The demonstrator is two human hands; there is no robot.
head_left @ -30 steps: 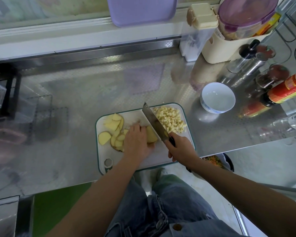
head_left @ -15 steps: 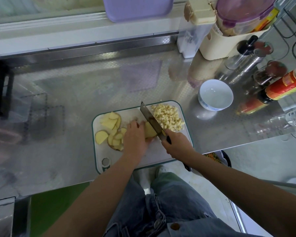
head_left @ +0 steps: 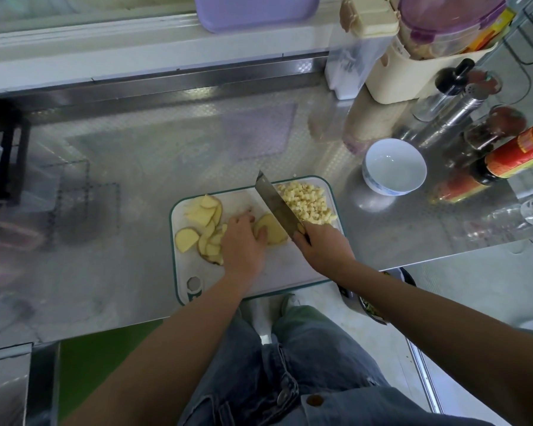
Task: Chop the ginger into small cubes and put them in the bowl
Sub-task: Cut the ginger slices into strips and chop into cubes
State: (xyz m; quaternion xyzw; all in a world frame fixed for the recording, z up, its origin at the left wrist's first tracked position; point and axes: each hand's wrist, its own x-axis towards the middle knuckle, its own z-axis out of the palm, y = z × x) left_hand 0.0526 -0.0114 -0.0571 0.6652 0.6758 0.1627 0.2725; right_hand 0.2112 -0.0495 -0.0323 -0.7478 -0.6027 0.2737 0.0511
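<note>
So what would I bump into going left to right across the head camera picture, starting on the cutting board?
Ginger slices → left hand → knife → ginger cubes → bowl → red-labelled bottle.

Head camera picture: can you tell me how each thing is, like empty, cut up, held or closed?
White green-edged cutting board, flat on the steel counter.
White ceramic bowl, empty.
Small yellow ginger cubes, chopped, piled on the board.
Stacked ginger slices, held down by the left hand.
Loose ginger slices, not yet cubed.
Steel cleaver, gripped by the right hand.
Purple-lidded clear container, closed.
</note>
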